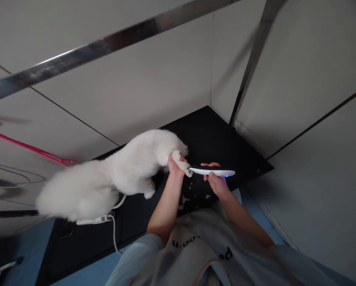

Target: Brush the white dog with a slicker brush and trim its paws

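Note:
A small white fluffy dog (pixel 115 174) stands on a black table (pixel 213 139). My left hand (pixel 175 165) is closed around one of the dog's paws (pixel 182 162), lifted off the table. My right hand (pixel 215 180) grips a slim white tool (pixel 212 172) with a small blue light. The tool's tip touches the held paw. Bits of white fur (pixel 185 198) lie on the table below my hands.
A red leash (pixel 28 147) runs from the left toward the dog. A white corded device (pixel 91 219) lies on the table under the dog. White wall panels and a metal bar (pixel 252 63) surround the table. A blue floor shows at the bottom left.

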The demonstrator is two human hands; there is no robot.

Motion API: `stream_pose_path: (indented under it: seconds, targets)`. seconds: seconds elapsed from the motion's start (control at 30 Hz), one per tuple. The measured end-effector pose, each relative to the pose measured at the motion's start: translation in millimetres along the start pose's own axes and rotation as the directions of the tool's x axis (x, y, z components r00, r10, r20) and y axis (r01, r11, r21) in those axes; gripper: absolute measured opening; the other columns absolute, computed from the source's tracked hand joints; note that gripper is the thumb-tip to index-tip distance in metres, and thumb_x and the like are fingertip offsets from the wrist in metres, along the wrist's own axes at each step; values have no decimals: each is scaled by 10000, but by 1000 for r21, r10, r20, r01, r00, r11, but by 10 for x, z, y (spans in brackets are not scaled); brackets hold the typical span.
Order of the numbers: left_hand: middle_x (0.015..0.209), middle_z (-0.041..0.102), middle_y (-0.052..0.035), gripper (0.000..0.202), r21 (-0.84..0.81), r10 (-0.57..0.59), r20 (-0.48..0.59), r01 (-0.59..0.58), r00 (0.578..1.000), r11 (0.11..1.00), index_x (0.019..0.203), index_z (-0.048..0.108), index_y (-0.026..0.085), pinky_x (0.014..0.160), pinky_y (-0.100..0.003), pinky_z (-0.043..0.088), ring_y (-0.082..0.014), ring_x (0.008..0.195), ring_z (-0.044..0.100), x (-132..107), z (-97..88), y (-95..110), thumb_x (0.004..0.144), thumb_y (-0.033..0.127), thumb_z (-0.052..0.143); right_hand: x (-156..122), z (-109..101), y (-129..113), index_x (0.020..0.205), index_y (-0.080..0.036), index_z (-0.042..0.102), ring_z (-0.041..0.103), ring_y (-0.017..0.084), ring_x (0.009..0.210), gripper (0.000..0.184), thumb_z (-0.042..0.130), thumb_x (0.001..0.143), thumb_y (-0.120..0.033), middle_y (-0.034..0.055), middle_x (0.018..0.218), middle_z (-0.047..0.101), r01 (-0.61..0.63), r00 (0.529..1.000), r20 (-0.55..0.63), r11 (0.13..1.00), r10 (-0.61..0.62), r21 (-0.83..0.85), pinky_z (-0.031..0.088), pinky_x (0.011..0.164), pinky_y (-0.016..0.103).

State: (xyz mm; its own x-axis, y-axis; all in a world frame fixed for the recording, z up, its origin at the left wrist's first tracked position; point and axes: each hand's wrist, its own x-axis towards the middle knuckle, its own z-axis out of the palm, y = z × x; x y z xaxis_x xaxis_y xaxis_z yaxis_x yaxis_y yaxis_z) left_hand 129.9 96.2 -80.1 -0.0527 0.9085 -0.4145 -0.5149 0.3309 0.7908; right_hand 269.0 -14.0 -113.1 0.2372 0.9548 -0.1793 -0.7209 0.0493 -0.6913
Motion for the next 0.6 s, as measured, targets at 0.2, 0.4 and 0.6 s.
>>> stream_pose_path:
  seconds: [0.2, 0.4, 0.6]
  targets:
    - [539, 490, -60, 372, 104, 9, -35, -5, 999, 995, 564, 479, 235, 639, -358, 371, -189, 624, 492, 29, -25, 7, 838, 483, 432, -46, 49, 52, 893, -252, 539, 587, 100, 604, 338, 744, 638, -170, 16, 1059, 702, -21, 999, -25, 998, 19, -58, 507, 575, 247]
    - [502, 486, -54, 395, 107, 20, -25, -17, 999, 994, 555, 480, 241, 617, -360, 397, -196, 612, 513, 53, -37, 4, 835, 518, 455, 63, 43, -105, 870, -221, 573, 612, 114, 608, 389, 796, 561, -142, 58, 1063, 706, -96, 985, 130, 989, 110, -110, 503, 524, 242]
    - [452, 452, -31, 379, 109, 37, -29, -34, 999, 993, 608, 487, 234, 576, -325, 422, -156, 533, 453, 21, -54, 15, 882, 486, 416, 218, 12, -311, 871, -202, 589, 605, 99, 550, 424, 813, 518, -139, 70, 1058, 711, -126, 928, 331, 980, 171, -152, 512, 514, 253]
